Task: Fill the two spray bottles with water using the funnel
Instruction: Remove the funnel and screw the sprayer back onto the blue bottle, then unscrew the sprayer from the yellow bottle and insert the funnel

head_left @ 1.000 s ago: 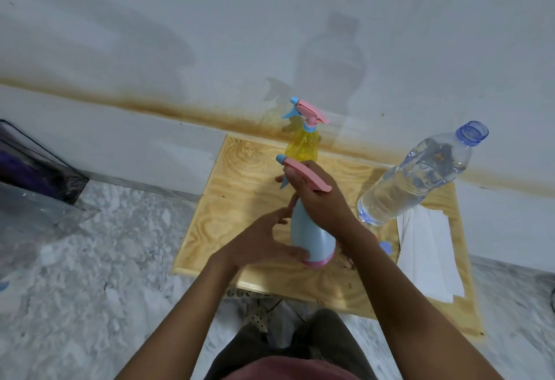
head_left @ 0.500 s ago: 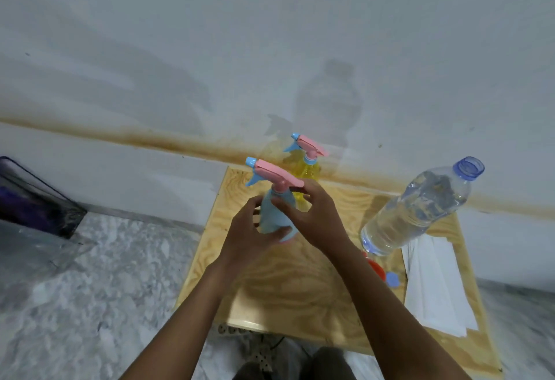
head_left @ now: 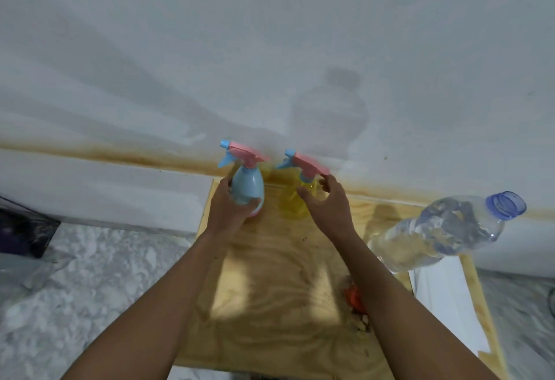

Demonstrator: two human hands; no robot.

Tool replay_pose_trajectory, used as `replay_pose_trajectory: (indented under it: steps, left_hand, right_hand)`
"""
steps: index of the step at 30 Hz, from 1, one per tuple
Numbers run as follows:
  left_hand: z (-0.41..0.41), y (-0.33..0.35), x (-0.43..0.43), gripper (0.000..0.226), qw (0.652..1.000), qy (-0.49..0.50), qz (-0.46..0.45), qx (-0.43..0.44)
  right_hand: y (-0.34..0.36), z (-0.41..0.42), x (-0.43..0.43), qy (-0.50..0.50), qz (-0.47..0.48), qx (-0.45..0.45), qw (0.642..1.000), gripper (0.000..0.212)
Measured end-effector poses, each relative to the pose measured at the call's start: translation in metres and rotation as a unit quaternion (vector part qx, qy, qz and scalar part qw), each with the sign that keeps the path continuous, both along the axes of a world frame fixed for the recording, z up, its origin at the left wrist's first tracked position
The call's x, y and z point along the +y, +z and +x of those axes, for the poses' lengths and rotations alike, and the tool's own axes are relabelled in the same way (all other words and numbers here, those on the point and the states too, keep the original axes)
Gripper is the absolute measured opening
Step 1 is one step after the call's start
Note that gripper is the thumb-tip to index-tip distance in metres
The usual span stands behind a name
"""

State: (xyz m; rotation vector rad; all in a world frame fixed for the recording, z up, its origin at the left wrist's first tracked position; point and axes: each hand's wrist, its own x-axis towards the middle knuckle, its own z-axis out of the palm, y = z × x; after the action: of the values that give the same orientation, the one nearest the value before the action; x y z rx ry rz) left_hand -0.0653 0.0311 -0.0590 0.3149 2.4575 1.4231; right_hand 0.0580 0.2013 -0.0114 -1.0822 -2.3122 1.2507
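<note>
We see the left hand (head_left: 231, 211) gripping the blue spray bottle (head_left: 247, 187) low on its body, fingers (head_left: 252, 204) curled round it, thumb across the front. The bottle stands upright at the far edge of the plywood worktop (head_left: 270, 289), just left of frame centre, pink-and-blue trigger head on and nozzle pointing left. The yellow spray bottle (head_left: 295, 202) stands just beside it to the right, also upright with the same kind of head on, close to the wall (head_left: 270, 49). The right hand (head_left: 330, 208) is at the yellow bottle, fingers (head_left: 329, 182) spread and loosely bent and nothing held; the thumb overlaps the yellow body, and we cannot tell whether it touches. A clear water bottle (head_left: 444, 229) with a blue top sits at the right of the frame, well apart from the sprayers and holding water. White paper (head_left: 441, 298) lies on the worktop's right side, below the water bottle. A small orange object (head_left: 354, 295) shows beside the right forearm, mostly hidden and blurred, so we cannot tell what it is. Marbled floor (head_left: 90, 274) is at lower left, with a dark box (head_left: 24, 229) at the left edge.
</note>
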Motion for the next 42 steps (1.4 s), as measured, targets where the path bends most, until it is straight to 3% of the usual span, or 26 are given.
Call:
replay_pose_trajectory:
  steps: [14,21,23,30,33,37,42]
  left_hand:
    - [-0.011,-0.03,-0.002,0.082,0.998,-0.017,0.008,-0.055]
    - [0.035,0.007,-0.016,0.088,1.0,0.022,-0.009,-0.005]
    - [0.066,0.009,-0.028,0.094,1.0,-0.004,-0.009,0.029]
    - [0.136,0.052,-0.031,0.087,0.983,-0.177,0.047,-0.015]
    - [0.149,0.073,-0.03,0.096,0.982,-0.178,0.07,0.004]
    - [0.161,0.088,-0.036,0.081,0.98,-0.169,0.098,0.046]
    - [0.173,0.1,-0.042,0.08,0.974,-0.174,0.127,0.066]
  right_hand:
    - [-0.006,-0.007,-0.003,-0.027,-0.043,0.053,0.997,0.039]
    - [0.018,0.023,-0.011,-0.019,-0.018,0.092,0.995,0.033]
    - [0.031,0.036,-0.018,-0.019,0.0,0.108,0.994,0.033]
    - [0.069,0.083,-0.058,-0.001,0.003,0.161,0.987,0.029]
    - [0.079,0.099,-0.073,0.008,-0.005,0.179,0.984,0.026]
    - [0.085,0.108,-0.086,-0.001,-0.006,0.207,0.978,0.026]
    - [0.092,0.115,-0.098,0.007,-0.05,0.243,0.969,0.027]
